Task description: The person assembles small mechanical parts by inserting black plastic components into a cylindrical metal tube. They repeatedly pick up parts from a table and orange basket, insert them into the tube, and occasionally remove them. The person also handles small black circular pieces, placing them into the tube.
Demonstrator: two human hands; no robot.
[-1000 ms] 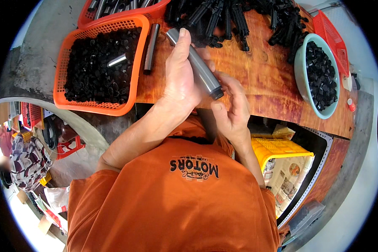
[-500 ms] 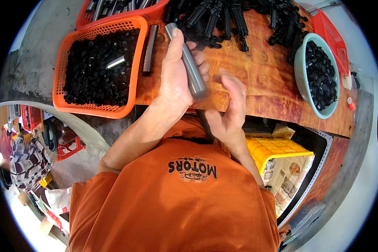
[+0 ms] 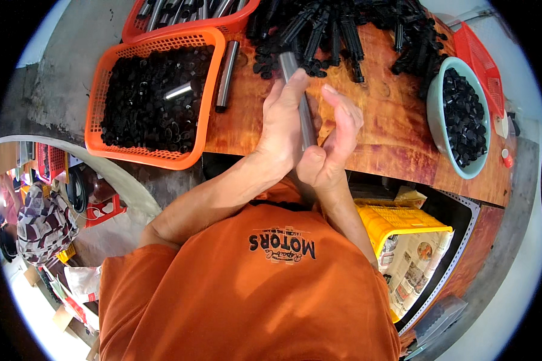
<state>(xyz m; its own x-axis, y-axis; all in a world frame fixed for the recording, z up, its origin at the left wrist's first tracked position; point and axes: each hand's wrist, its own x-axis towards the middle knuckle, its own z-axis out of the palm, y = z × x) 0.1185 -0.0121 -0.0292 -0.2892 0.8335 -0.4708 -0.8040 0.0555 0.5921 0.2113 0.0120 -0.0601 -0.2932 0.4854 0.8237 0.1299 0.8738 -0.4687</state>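
Observation:
A grey metal tube [image 3: 308, 122] slants above the front of the wooden table, its upper end pointing away from me. My left hand [image 3: 280, 123] is wrapped round it, thumb along the side; its other fingers are partly hidden. Close to the tube's lower end is my right hand [image 3: 335, 139], with its fingers stretched upward and thumb apart. Whether its palm touches the tube end I cannot tell. Another metal tube with a dark end [image 3: 227, 77] lies on the table, left of my hands.
An orange basket [image 3: 208, 114] of small black parts, with a shiny tube on them, stands left. Behind it is a red basket [image 3: 227, 24] of tubes. Long black plastic parts [image 3: 346, 36] are heaped at the back. A pale bowl [image 3: 433, 123] of black pieces stands right, above a yellow crate [image 3: 397, 219].
My left hand has moved right with the tube, which now stands steeper in view. My right hand has come up close to the tube's lower end.

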